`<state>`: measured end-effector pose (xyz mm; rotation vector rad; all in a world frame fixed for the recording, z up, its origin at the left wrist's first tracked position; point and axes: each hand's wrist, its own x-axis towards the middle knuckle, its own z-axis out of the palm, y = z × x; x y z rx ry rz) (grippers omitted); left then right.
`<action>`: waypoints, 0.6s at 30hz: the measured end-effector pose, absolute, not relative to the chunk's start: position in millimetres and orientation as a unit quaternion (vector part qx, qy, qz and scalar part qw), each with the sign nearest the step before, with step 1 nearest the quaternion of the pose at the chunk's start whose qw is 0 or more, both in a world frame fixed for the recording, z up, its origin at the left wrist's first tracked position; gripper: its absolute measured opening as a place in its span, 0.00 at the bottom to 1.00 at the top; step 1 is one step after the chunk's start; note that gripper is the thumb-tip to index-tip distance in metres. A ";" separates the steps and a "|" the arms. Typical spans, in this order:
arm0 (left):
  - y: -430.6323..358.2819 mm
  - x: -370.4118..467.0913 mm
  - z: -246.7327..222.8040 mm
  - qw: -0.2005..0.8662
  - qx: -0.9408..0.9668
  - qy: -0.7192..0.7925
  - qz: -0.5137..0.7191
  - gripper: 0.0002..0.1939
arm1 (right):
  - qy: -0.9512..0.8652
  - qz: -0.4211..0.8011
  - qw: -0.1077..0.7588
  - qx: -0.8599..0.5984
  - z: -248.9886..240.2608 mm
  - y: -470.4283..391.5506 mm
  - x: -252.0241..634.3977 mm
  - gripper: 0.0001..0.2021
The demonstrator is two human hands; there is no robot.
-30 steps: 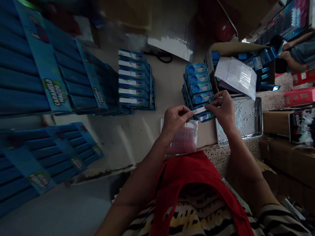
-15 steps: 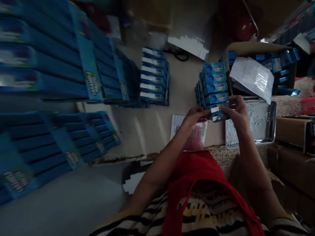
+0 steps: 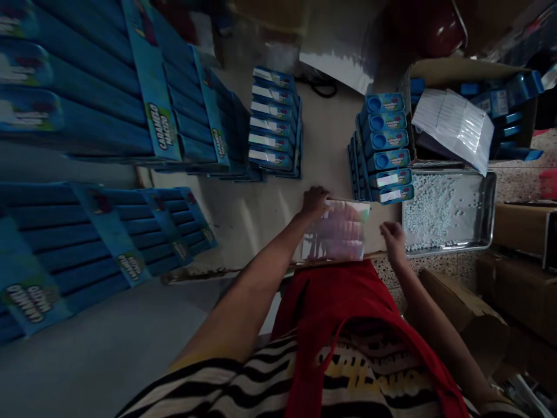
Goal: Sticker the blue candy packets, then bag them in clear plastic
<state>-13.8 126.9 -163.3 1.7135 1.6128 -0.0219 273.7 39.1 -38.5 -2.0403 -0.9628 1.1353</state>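
Observation:
My left hand (image 3: 315, 201) is closed on the upper left edge of a shiny, pinkish sheet of stickers (image 3: 342, 229) at the table's front edge. To the right of the sheet, my right hand (image 3: 393, 235) hovers with its fingers curled together; whether a small piece is between them is hidden. Beyond my hands stands a stack of blue candy boxes (image 3: 389, 139) with printed ends. The two nearest boxes of that stack carry white strips on their ends, while the others show round blue spots.
Another blue box stack (image 3: 272, 125) with strips stands left of centre. Large banded piles (image 3: 100, 87) fill the left. At right are a carton (image 3: 472, 69) with blue packs and white sheets, and a metal tray (image 3: 472, 212) of small pale pellets. Scissors (image 3: 324, 90) lie behind.
Both hands have left the near boxes of the right stack. My left hand moved left and down onto the sticker sheet; my right hand drew back toward me.

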 end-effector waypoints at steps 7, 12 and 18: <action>128.6 -48.8 -158.8 0.474 0.634 0.611 -0.024 0.15 | -0.624 0.378 0.090 -0.678 -71.6 30.1 209.0 0.14; 136.5 -53.7 -143.6 0.498 0.630 0.595 -0.023 0.12 | -0.764 0.302 0.044 -0.569 -73.7 69.4 153.3 0.23; 143.8 -51.2 -127.0 0.544 0.580 0.606 0.020 0.05 | -0.776 0.276 -0.021 -0.566 -93.0 86.6 115.4 0.24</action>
